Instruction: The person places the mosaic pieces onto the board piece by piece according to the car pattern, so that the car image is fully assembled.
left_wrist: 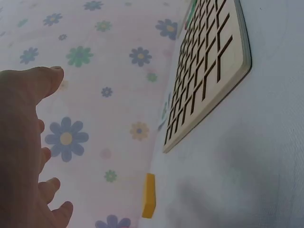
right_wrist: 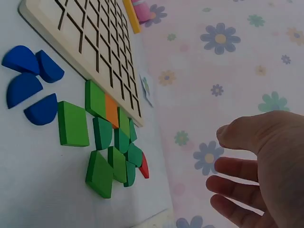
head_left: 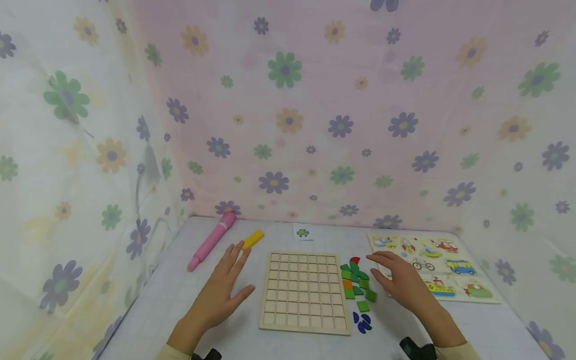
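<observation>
My left hand (head_left: pixel 220 295), fingers spread, at nine o'clock of grid board (head_left: pixel 304 295); my right hand (head_left: pixel 401 281), thumb parted from fingers, at three, beyond coloured blocks (head_left: pixel 358 290), apparently above table (head_left: pixel 155 300). Picture card (head_left: pixel 303 232) at twelve.

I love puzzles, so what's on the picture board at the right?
The picture board shows a rocket, a bicycle and a bus, among others. The right hand hides part of its left side, so that can't be seen.

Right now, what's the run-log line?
left hand: open, empty | right hand: open, empty | grid board: between hands | loose pieces: right of board
</observation>
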Motion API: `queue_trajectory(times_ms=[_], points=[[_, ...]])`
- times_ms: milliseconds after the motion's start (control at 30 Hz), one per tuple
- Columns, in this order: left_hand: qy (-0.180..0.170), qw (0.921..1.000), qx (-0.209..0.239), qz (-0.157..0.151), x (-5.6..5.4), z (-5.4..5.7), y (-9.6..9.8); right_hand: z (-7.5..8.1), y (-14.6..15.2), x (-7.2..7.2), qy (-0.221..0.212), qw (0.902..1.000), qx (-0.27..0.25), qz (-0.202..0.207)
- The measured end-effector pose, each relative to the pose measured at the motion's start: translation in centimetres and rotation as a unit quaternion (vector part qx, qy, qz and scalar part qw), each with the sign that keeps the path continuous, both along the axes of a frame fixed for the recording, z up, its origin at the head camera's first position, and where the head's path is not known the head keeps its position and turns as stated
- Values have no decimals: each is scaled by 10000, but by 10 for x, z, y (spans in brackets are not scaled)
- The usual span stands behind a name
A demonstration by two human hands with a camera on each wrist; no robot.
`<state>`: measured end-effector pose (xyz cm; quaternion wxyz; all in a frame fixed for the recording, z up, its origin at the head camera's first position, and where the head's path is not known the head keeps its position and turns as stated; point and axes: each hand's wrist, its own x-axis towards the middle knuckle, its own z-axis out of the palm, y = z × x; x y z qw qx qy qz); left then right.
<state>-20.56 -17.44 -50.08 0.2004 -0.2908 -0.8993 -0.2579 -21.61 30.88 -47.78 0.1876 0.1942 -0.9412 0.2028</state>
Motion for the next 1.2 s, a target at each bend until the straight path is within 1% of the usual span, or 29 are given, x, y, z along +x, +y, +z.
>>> queue_trajectory(times_ms=[100, 167, 267, 400, 567, 633, 700, 800, 900, 967, 1067, 1200], points=[[-232, 9994, 150, -213, -6, -5, 6, 1, -3, -14, -376, 9991, -134, -162], [-319, 9989, 186, -298, -9, -8, 9, 0, -6, -23, -682, 9968, -263, -322], [-316, 9985, 184, -412, -14, -13, 14, -6, -10, -35, -1060, 9921, -375, -559], [-449, 9973, 135, -559, -18, -18, 20, -15, -14, -45, -1450, 9858, -300, -787], [-464, 9971, -152, -580, -24, -28, 25, -19, -19, -54, -1661, 9813, -318, -923], [-518, 9964, -327, -586, -26, -32, 27, -21, -20, -58, -1766, 9786, -330, -1003], [-654, 9947, -474, -631, -28, -37, 28, -23, -22, -62, -1926, 9748, -320, -1080], [-760, 9920, -643, -774, -28, -43, 29, -27, -25, -67, -2207, 9673, -323, -1208], [-867, 9893, -729, -919, -27, -46, 30, -30, -28, -70, -2395, 9623, -239, -1266], [-968, 9880, -737, -956, -25, -46, 30, -33, -29, -72, -2446, 9606, -163, -1313], [-1107, 9867, -736, -935, -23, -48, 30, -35, -31, -74, -2440, 9600, -109, -1365], [-1164, 9852, -799, -977, -24, -54, 30, -37, -32, -74, -2342, 9616, -68, -1427]])
